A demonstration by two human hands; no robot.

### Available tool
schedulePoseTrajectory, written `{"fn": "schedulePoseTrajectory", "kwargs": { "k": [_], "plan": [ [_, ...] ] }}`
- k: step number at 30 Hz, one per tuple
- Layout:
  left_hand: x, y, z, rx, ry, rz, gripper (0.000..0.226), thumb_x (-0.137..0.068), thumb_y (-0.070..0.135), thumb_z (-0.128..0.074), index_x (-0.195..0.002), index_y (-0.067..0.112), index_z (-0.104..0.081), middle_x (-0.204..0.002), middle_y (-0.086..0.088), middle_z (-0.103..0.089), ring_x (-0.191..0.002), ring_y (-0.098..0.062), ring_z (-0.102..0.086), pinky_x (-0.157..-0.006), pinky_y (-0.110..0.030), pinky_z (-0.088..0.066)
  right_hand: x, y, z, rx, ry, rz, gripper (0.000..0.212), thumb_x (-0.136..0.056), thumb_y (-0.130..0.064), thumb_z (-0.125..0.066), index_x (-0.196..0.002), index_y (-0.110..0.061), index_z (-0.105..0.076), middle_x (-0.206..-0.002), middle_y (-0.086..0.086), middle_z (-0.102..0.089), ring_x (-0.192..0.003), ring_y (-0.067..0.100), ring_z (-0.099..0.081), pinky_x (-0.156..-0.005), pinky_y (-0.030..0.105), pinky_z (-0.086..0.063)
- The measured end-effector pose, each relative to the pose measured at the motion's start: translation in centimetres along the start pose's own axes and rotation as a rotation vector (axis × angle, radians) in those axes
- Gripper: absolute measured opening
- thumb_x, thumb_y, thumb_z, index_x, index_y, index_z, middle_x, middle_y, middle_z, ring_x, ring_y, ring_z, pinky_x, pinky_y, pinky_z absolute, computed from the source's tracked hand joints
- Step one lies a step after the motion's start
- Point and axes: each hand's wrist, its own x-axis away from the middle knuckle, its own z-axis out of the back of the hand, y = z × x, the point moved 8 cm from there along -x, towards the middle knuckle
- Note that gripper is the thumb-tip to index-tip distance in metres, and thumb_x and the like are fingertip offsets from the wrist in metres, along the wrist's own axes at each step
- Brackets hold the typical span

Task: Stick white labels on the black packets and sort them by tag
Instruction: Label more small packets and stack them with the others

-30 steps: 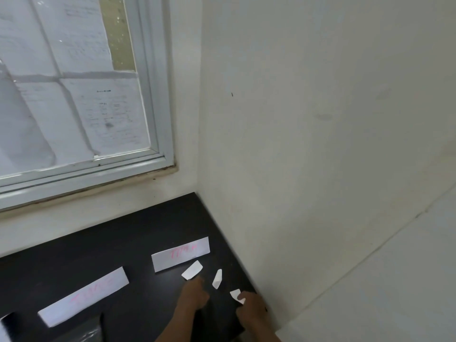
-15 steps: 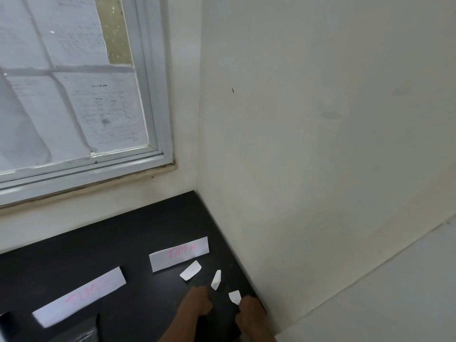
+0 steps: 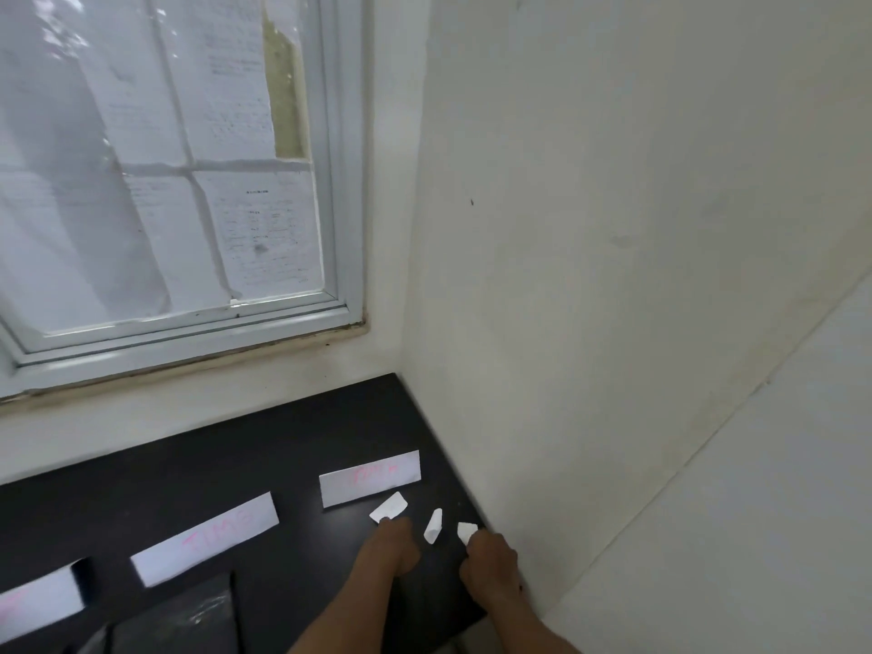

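Three small white labels lie on the black table near its right corner. My left hand, fingers curled, has its fingertips on the near corner of the left label. The middle label lies free between my hands. My right hand pinches the right label at its fingertips. A glossy black packet lies at the bottom left. Three long white tag strips with pink writing lie in a row: right, middle, left.
The cream wall runs tight along the table's right edge. A white-framed window with papers behind the glass stands above the table's back. The table's front right corner ends just below my right hand.
My left hand has moved forward from just behind the left label to touch its near corner. My right hand stays at the right label. The view has tilted down slightly.
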Motion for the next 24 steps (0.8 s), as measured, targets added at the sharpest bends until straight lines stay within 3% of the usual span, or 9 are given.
{"fn": "schedulePoseTrajectory", "kwargs": {
  "k": [2, 6, 9, 12, 14, 17, 20, 24],
  "plan": [
    [0.7, -1.2, 0.9, 0.018, 0.052, 0.002, 0.038, -0.088, 0.026, -0.042, -0.121, 0.015, -0.056, -0.128, -0.009, -0.059, -0.115, -0.025, -0.058, -0.094, -0.033, -0.046, 0.7, -1.8, 1.0, 0.021, 0.049, 0.034, 0.035, -0.086, -0.011, -0.046, -0.119, -0.013, -0.060, -0.121, 0.007, -0.064, -0.117, 0.025, -0.057, -0.096, 0.031, -0.043],
    [6.3, -4.1, 4.4, 0.122, 0.147, 0.029, 0.042, -0.094, 0.018, -0.043, -0.136, 0.014, -0.050, -0.141, -0.010, -0.049, -0.129, -0.026, -0.049, -0.104, -0.030, -0.039, 2.2, -7.4, 1.4, 0.055, 0.085, 0.130, 0.022, -0.089, -0.025, -0.051, -0.102, -0.013, -0.065, -0.110, 0.006, -0.069, -0.105, 0.024, -0.064, -0.087, 0.032, -0.051],
    [8.9, -8.3, 6.3, 0.166, 0.187, 0.093, 0.049, -0.091, 0.013, -0.046, -0.139, 0.015, -0.046, -0.145, -0.012, -0.044, -0.131, -0.028, -0.047, -0.108, -0.035, -0.040, 3.5, -12.0, 1.1, 0.026, 0.088, 0.197, 0.019, -0.088, -0.023, -0.051, -0.100, -0.016, -0.064, -0.110, 0.006, -0.067, -0.107, 0.024, -0.062, -0.091, 0.035, -0.047],
    [12.7, -14.0, 7.6, 0.194, 0.217, 0.165, 0.044, -0.088, 0.019, -0.048, -0.132, 0.015, -0.051, -0.138, -0.013, -0.051, -0.128, -0.031, -0.048, -0.106, -0.041, -0.042, 5.7, -17.6, -0.4, -0.050, 0.062, 0.303, 0.008, -0.084, -0.020, -0.054, -0.089, -0.021, -0.048, -0.096, 0.004, -0.064, -0.098, 0.027, -0.062, -0.079, 0.033, -0.042],
    [15.2, -18.1, 8.4, 0.219, 0.262, 0.237, 0.042, -0.087, 0.020, -0.048, -0.129, 0.012, -0.051, -0.134, -0.014, -0.050, -0.125, -0.031, -0.050, -0.103, -0.039, -0.043, 7.3, -21.5, -2.0, -0.091, 0.039, 0.387, 0.017, -0.081, -0.013, -0.052, -0.093, -0.019, -0.041, -0.092, 0.006, -0.063, -0.093, 0.030, -0.062, -0.072, 0.033, -0.045],
    [18.3, -24.3, 8.6, 0.257, 0.298, 0.339, 0.045, -0.085, 0.018, -0.049, -0.130, 0.012, -0.049, -0.134, -0.014, -0.048, -0.123, -0.030, -0.051, -0.102, -0.038, -0.045, 9.8, -26.8, -4.5, -0.096, 0.011, 0.476, 0.025, -0.080, -0.012, -0.055, -0.105, -0.017, -0.051, -0.100, 0.009, -0.065, -0.095, 0.031, -0.062, -0.068, 0.029, -0.038],
    [20.7, -30.1, 7.7, 0.319, 0.321, 0.428, 0.049, -0.080, 0.022, -0.053, -0.128, 0.014, -0.052, -0.132, -0.012, -0.051, -0.120, -0.031, -0.053, -0.100, -0.042, -0.047, 11.8, -30.9, -7.6, -0.098, -0.063, 0.528, 0.028, -0.079, -0.007, -0.054, -0.105, -0.016, -0.059, -0.104, 0.010, -0.066, -0.091, 0.028, -0.062, -0.067, 0.025, -0.036],
    [21.6, -37.1, 5.2, 0.367, 0.336, 0.511, 0.045, -0.081, 0.031, -0.048, -0.123, 0.015, -0.055, -0.132, -0.013, -0.055, -0.120, -0.031, -0.054, -0.099, -0.043, -0.048, 14.4, -34.7, -11.1, -0.107, -0.116, 0.587, 0.026, -0.081, -0.006, -0.053, -0.106, -0.016, -0.053, -0.103, 0.009, -0.063, -0.080, 0.019, -0.050, -0.069, 0.027, -0.038]
  ]
}}
